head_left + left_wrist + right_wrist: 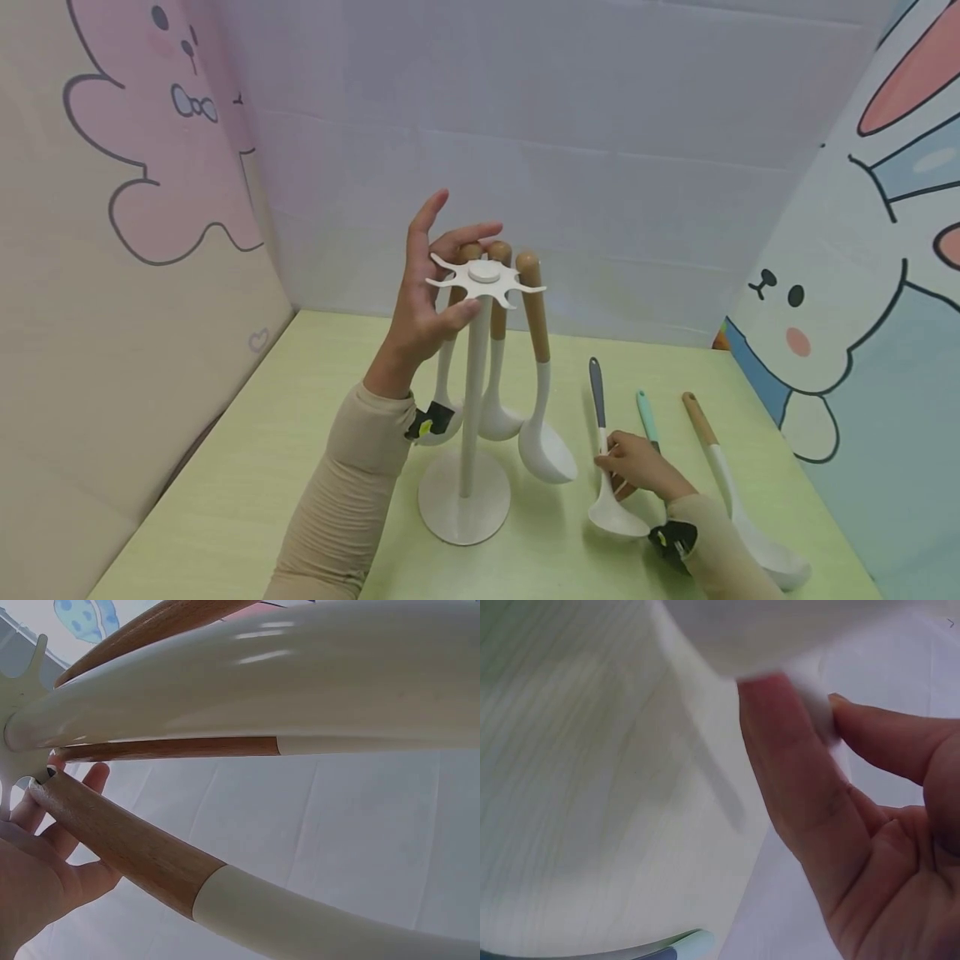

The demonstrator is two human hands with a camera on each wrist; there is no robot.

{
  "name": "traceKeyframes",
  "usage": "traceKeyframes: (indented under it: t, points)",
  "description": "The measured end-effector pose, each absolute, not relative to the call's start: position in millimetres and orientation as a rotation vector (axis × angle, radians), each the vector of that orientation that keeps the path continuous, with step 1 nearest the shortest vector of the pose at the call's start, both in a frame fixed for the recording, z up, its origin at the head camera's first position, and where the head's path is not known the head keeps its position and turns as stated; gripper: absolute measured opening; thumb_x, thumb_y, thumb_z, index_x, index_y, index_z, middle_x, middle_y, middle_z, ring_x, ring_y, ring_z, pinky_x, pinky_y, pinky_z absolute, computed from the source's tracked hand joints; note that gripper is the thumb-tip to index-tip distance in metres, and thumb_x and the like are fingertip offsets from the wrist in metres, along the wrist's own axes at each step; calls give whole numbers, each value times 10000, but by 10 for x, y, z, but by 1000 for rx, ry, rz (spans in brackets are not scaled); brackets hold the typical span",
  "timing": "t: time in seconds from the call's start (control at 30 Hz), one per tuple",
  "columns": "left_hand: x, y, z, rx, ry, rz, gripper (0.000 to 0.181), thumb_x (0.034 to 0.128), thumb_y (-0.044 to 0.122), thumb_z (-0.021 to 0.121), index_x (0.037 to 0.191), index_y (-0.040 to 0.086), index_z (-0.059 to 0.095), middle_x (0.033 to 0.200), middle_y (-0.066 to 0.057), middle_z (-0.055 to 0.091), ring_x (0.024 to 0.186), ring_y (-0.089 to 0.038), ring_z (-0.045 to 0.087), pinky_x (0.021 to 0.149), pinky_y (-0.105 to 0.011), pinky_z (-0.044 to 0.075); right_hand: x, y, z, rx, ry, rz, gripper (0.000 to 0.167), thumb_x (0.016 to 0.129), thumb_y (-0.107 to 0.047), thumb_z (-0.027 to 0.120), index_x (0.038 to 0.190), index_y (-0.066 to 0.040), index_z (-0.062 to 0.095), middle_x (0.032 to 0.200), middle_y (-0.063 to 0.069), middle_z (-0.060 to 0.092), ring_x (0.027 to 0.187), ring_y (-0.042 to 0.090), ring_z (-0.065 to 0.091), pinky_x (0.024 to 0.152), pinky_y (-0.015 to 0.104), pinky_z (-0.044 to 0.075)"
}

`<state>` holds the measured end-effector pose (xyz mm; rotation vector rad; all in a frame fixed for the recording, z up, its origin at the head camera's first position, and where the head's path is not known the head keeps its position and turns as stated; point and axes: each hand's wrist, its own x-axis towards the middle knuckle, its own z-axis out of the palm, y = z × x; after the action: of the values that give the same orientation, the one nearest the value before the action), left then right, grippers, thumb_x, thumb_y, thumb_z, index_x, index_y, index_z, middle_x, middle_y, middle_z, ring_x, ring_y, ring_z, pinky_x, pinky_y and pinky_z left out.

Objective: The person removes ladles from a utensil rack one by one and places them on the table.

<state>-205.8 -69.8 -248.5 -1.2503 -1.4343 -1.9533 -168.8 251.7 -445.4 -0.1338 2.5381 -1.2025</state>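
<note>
A white utensil stand (476,400) with a hooked top plate and round base stands upright. Three white utensils with wooden handles hang from it, among them a large ladle (546,450) on the right. My left hand (431,296) is at the stand's top, fingers spread behind the handles and thumb in front by the plate. Around the neck of a white ladle (617,518) with a dark grey handle, my right hand (637,462) pinches with thumb and fingers. In the right wrist view, the ladle's bowl (780,634) is blurred. I cannot tell whether it touches the table.
Beside my right hand lies a utensil with a mint handle (647,415), its dark head mostly hidden by the wrist. Farther right lies a white utensil with a wooden handle (701,419). Fabric walls (525,167) border the pale green table (315,367).
</note>
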Motion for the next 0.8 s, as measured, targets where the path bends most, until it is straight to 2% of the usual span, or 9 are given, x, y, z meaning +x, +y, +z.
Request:
traceKeyframes:
  t: [0.3, 0.8]
  points:
    - [-2052, -682, -2482, -1251, -1430, -1964, 1020, 709, 210, 645, 1535, 6, 83, 1326, -225, 576, 1157, -208, 591, 1001, -360, 450, -1705, 2495, -4473, -62, 2540, -1120, 123, 949, -31, 618, 895, 2, 513, 755, 90, 660, 582, 260, 667, 497, 349, 579]
    - [-2050, -673, -2478, -1237, -1440, -1954, 1023, 703, 224, 649, 1533, 10, 89, 1318, -265, 566, 1147, -203, 597, 986, -350, 455, -1795, 2473, -4489, -14, 2521, -946, 127, 944, -40, 626, 870, 2, 532, 712, 132, 603, 544, 212, 640, 499, 321, 575]
